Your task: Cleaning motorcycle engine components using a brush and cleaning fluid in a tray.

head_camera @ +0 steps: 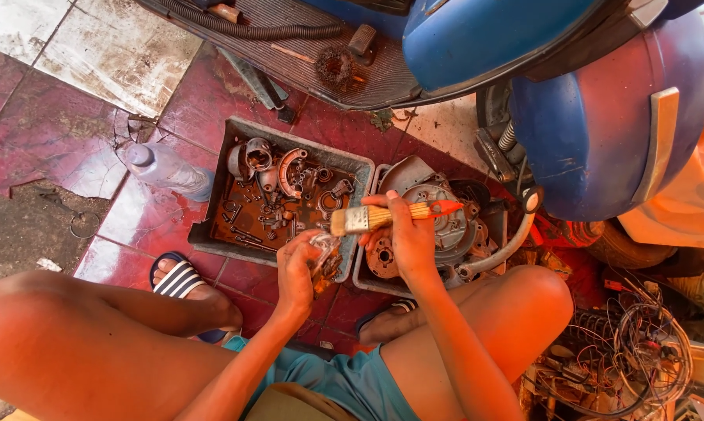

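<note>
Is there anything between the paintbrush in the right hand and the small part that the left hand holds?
Nothing visible. The right hand holds the paintbrush with its bristles just above the small metal part in the left hand. Only open air lies between them, over the edge of the left tray.

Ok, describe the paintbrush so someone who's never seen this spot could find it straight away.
Start at the big blue scooter body at upper right, then drop to the two grey metal trays of oily engine parts on the red tiled floor. Above their shared edge, the right hand holds a wooden-handled paintbrush with a red tip, lying level, the only wooden thing among rusty metal.
</note>
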